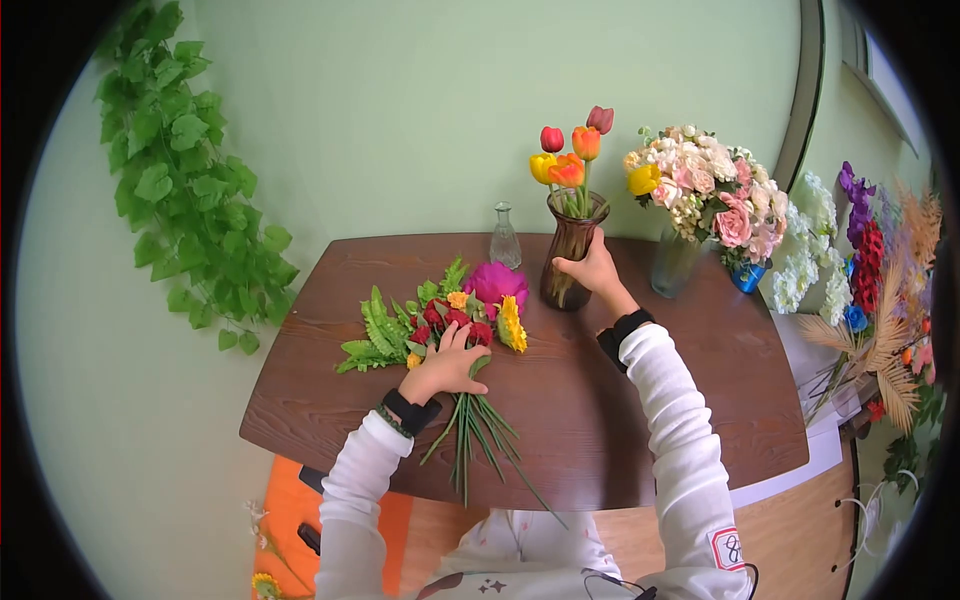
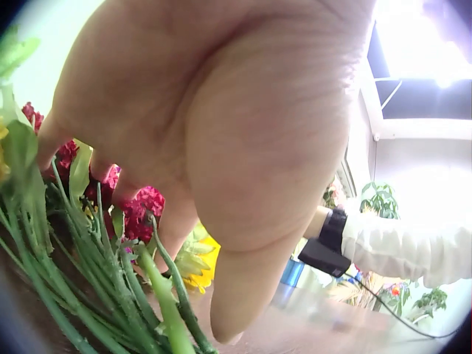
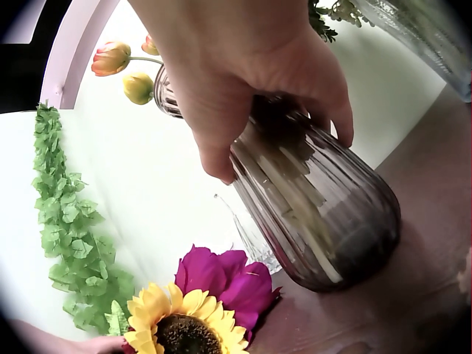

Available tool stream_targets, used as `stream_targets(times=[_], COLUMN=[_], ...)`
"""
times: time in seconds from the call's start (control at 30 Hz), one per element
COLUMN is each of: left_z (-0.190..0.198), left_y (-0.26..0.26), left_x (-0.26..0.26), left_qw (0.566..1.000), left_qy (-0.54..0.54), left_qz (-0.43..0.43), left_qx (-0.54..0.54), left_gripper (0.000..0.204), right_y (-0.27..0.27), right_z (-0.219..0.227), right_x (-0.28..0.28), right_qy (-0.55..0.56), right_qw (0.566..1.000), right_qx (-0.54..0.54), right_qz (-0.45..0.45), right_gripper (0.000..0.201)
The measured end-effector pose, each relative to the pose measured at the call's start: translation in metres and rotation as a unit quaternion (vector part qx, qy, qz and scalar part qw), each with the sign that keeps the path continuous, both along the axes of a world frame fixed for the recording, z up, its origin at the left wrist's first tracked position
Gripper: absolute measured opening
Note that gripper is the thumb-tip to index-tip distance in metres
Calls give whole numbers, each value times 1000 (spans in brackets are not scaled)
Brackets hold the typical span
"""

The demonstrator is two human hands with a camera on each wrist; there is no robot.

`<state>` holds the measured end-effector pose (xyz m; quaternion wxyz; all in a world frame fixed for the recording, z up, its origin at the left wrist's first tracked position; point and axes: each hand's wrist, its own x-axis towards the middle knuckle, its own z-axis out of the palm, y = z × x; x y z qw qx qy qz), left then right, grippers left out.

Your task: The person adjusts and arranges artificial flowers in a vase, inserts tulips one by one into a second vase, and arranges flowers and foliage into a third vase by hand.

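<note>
While lying flat at tabletop centre: mixed bunch [image 1: 455, 320] of red, orange, yellow and magenta blooms with fern leaves, green stems fanned toward near edge. Left hand [image 1: 445, 365] resting on stems, fingers relaxed, not curled round them. Right hand [image 1: 590, 268] wrapped round ribbed brown glass vase [image 1: 572, 255], upright, just right of bunch, holding tulips [image 1: 570, 150]. Small clear bottle [image 1: 505, 238] behind. Dark wood tabletop [image 1: 620, 420]; pale green wall with ivy garland [image 1: 190, 190]; pink-cream bouquet [image 1: 710, 195] at right.
</note>
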<state>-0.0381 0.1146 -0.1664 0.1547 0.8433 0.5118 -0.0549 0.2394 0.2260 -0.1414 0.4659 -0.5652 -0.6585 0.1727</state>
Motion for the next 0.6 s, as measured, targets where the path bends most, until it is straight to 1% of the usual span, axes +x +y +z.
stream_targets(times=[0.07,0.1,0.17,0.2,0.27,0.3,0.33,0.43,0.47,0.5,0.53,0.6], left_z=[1,0,-2,-1,3,1,0,-1,-1,-2,-4,-7], left_y=[0,2,6,8,13,16,17,19,19,20,20,21], left_x=[-5,-8,-14,-17,-22,-24,-25,-28,-29,-30,-30,-29], left_qw=[996,996,982,981,957,959,959,948,948,944,939,939], left_qy=[-89,-89,-190,-191,-288,-281,-282,-314,-315,-326,-337,-339], left_qz=[-9,-7,-13,-12,-13,-21,-20,-12,-12,-14,-15,-18], left_qx=[4,6,7,6,-37,-13,-14,-43,-44,-51,-58,-57], left_gripper=[63,63,54,54,45,43,43,43,43,43,43,43], right_y=[10,13,16,17,20,21,23,24,21,16,11,0], right_z=[-5,-4,-3,-2,-2,-3,-6,-16,-21,-24,-27,-34], right_x=[2,1,0,0,1,1,2,1,-2,-5,-9,-19], right_qy=[4,9,12,15,19,25,24,18,-7,-32,-36,3], right_qw=[1000,999,999,999,999,999,999,999,997,985,985,966], right_qx=[17,33,29,24,18,12,11,27,7,-11,-11,48], right_qz=[11,20,20,18,23,27,28,19,-74,-168,-169,-253], right_gripper=[77,77,77,77,77,77,77,80,75,71,71,57])
